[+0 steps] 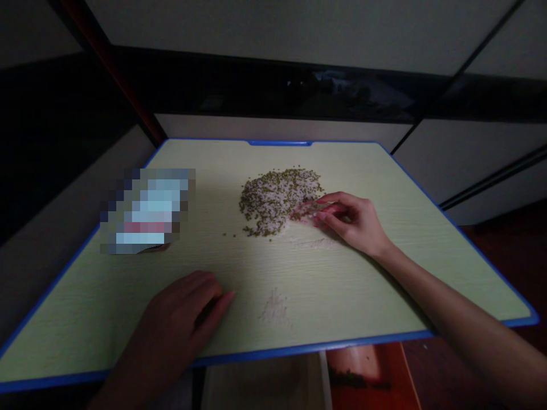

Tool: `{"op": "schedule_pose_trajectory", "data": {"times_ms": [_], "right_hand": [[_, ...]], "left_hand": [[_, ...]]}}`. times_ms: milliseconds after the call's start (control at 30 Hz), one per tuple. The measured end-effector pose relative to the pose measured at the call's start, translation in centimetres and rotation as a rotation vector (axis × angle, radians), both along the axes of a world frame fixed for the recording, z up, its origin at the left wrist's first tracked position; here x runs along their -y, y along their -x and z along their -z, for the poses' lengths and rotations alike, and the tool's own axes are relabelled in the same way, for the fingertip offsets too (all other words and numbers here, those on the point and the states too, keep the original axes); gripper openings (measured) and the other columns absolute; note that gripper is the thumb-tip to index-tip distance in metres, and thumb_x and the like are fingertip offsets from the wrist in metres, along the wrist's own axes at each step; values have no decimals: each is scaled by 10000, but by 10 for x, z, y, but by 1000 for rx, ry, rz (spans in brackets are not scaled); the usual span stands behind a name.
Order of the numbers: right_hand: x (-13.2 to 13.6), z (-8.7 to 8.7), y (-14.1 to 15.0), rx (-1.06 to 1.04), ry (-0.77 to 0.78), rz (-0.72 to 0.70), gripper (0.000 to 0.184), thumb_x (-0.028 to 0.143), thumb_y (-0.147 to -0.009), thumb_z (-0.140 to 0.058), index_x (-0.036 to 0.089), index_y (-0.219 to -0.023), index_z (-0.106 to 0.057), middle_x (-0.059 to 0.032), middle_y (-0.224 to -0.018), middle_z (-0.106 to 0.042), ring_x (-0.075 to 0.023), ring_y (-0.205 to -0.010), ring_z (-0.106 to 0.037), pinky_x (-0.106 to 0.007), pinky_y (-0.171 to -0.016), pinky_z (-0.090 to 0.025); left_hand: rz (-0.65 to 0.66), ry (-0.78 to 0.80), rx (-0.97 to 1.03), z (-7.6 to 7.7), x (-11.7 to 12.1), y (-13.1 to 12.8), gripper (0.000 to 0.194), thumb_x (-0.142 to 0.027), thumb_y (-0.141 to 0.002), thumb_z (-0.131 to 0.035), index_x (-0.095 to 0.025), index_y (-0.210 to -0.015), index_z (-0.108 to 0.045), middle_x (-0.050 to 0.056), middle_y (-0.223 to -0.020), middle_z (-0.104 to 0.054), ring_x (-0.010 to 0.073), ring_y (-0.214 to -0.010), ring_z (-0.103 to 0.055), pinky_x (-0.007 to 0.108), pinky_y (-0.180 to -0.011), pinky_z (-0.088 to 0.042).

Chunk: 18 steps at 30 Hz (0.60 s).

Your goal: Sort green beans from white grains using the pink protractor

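Observation:
A pile of small green beans mixed with pale grains (277,199) is spread on the light yellow-green table (205,165). At the pile's right edge, my right hand (356,222) pinches a clear plastic piece with red print (305,213), possibly a small bag, between thumb and fingers. Its film lies over some of the beans. My left hand (183,310) rests near the front left of the table, fingers loosely curled and thumb apart, with nothing visible in it. Pale grains or powder (276,307) lie scattered between my hands, with a thin streak (314,242) below the plastic.
A blurred-out phone-like object (149,213) lies at the table's left. Blue edging (325,346) runs round the tabletop. Below the front edge are a pale bin (265,381) and an orange container (371,376) with dark bits inside. Cabinet fronts (273,28) stand behind.

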State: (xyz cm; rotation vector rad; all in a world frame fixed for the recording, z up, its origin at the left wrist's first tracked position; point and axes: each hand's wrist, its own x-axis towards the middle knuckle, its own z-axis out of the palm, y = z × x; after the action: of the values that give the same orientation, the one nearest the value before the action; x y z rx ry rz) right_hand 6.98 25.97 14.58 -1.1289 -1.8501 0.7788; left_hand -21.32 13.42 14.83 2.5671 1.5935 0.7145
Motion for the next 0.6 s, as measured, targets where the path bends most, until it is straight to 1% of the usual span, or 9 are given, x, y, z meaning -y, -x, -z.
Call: {"op": "schedule_pose_trajectory", "data": {"times_ms": [267,433,600], "right_hand": [[-2,1,-1,-37,12,40,203,220,-746,-623,129,-923,-658,-39,-644,-696,-128,-488,-581,-240,-452,-402],[-2,0,0,-44,17,67,196,220,-727,-630,130,-900,-651,-32,-629,-687,-125,-492,-578,-242,-463,-414],[-3,1,1,-77,36,76,211,210,-713,-640,134,-910,-645,-31,-647,-692,-129,-511,-594,-247,-478,-437]], "left_hand": [[8,-32,10,-2,0,-1,324,-313,-905,-429,-217,-598,-471,-46,-568,-512,105,-532,-528,230,-509,-406],[-7,11,8,-2,0,-1,322,-321,-902,-430,-217,-602,-483,-44,-577,-532,107,-534,-535,238,-525,-421],[-1,2,22,-2,1,0,322,-316,-901,-431,-217,-600,-482,-44,-578,-533,109,-539,-534,244,-544,-425]]}}
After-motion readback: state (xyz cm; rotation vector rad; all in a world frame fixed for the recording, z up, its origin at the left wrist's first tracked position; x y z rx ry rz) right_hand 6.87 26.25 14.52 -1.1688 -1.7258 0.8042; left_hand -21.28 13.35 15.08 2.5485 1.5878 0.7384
